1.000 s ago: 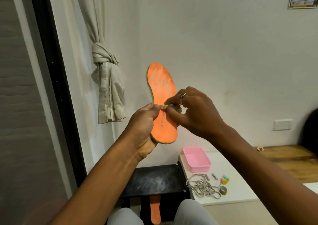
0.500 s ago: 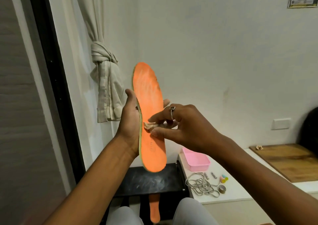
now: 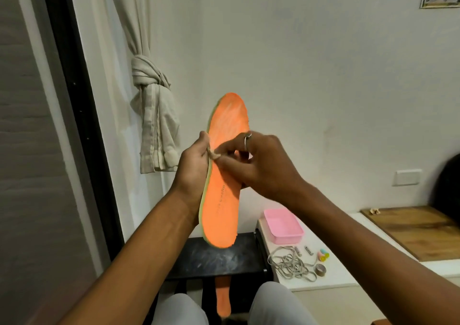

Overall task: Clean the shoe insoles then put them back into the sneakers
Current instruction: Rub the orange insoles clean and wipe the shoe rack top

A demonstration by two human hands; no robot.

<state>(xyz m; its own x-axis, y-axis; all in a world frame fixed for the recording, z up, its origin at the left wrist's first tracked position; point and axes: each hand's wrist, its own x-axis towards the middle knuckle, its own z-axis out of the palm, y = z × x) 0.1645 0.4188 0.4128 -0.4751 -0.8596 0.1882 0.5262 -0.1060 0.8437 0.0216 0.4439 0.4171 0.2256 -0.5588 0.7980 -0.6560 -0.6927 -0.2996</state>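
1. Insole (image 3: 224, 200): orange, upright, heel down; our left hand (image 3: 191, 175) grips its left edge.
2. Rag (image 3: 214, 154): small wad pinched in the fingertips of our right hand (image 3: 263, 173), pressed to the insole's middle.
3. Method, we judge: brace from behind, rub in short firm strokes, toe to heel.
4. Second insole (image 3: 222, 299): low between our knees.

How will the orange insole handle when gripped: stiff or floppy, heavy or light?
Probably fairly stiff: the orange insole stands upright above the left hand without drooping. Likely light: it looks thin, held by one edge.
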